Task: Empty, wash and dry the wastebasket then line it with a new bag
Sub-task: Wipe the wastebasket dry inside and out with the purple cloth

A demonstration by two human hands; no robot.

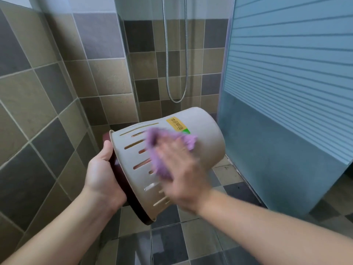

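A beige slotted plastic wastebasket with a dark red rim is held sideways in mid-air above the tiled bathroom floor, its base pointing far right towards the frosted glass shower door. The left hand is clamped on the rim at near left. The right hand, blurred, presses a purple cloth flat against the basket's side, below a yellow label.

Tiled bathroom floor in a checkered pattern of grey, dark and beige squares; the frosted shower door stands on it.
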